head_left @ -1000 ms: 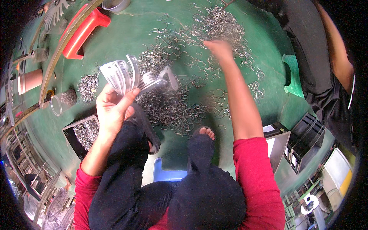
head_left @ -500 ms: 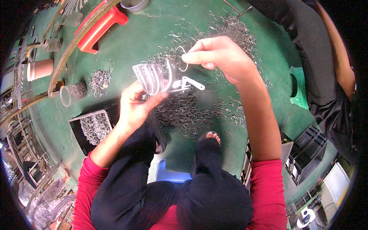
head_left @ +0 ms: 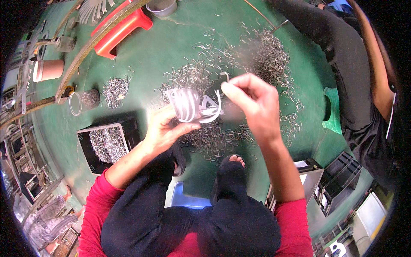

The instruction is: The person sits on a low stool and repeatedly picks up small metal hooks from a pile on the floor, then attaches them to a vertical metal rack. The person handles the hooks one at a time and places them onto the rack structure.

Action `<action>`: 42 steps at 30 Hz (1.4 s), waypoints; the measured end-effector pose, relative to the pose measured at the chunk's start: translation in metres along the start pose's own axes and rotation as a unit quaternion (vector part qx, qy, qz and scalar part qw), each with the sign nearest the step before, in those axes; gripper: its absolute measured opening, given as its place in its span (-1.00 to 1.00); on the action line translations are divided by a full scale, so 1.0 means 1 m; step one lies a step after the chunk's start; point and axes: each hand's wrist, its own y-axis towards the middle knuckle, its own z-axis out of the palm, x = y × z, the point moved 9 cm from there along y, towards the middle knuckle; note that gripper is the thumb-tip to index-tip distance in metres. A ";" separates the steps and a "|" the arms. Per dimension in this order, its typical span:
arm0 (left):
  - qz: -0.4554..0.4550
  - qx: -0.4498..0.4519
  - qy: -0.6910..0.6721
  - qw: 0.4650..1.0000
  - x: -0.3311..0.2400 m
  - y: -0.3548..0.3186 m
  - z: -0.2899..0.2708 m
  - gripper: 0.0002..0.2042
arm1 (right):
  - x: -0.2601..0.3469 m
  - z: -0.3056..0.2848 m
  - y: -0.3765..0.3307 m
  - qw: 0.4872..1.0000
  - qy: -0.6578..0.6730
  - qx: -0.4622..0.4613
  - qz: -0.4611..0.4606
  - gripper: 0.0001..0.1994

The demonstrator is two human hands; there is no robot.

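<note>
My left hand (head_left: 162, 132) is closed around a stack of pale, curved, ribbed pieces (head_left: 184, 105), which look overexposed. A loop-shaped end of the stack (head_left: 209, 107) sticks out to the right. Between thumb and forefinger my right hand (head_left: 257, 103) pinches a small bent wire hook (head_left: 226, 76), just right of the stack and apart from it. Beneath both hands, a spread of loose wire hooks (head_left: 209, 141) covers the green floor, partly hidden by the hands. A denser heap of hooks (head_left: 272, 58) lies farther off to the right.
A black crate (head_left: 83, 147) of hooks stands at the left, near a small heap (head_left: 115, 91) and a clear tub (head_left: 76, 104). Beyond are a red stool (head_left: 124, 34) and a grey basin (head_left: 162, 8). Another person's dark-clothed leg (head_left: 346, 73) fills the right, beside a green stool (head_left: 332, 109).
My left hand and the stack have shifted right and slightly down. My right hand has lowered and turned, still pinching a wire hook, now with its end pointing up.
</note>
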 end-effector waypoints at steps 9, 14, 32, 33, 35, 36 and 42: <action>-0.183 -0.139 -0.254 0.940 0.014 -0.008 -0.028 -0.78 | 0.041 -0.007 -0.067 0.955 -0.156 -0.095 -0.232 -0.81; -0.160 -0.177 -0.117 0.964 -0.012 -0.003 -0.044 -0.79 | 0.043 -0.004 -0.068 0.933 -0.196 -0.095 -0.287 -0.80; -0.057 -0.147 -0.090 0.983 -0.070 -0.001 -0.040 -0.75 | 0.032 0.025 -0.050 0.902 -0.264 -0.119 -0.320 -0.84; -0.061 -0.160 -0.091 0.981 -0.070 -0.003 -0.041 -0.75 | 0.028 0.026 -0.050 0.907 -0.257 -0.113 -0.314 -0.85; -0.044 -0.154 -0.074 0.984 -0.075 -0.002 -0.040 -0.74 | 0.018 0.024 -0.051 0.913 -0.251 -0.101 -0.306 -0.83; -0.041 -0.161 -0.068 0.984 -0.077 -0.003 -0.042 -0.75 | 0.004 0.022 -0.051 0.929 -0.250 -0.084 -0.261 -0.81; -0.021 -0.206 -0.002 0.978 -0.086 -0.009 -0.059 -0.76 | -0.114 -0.034 -0.025 0.904 -0.384 -0.149 -0.111 -0.65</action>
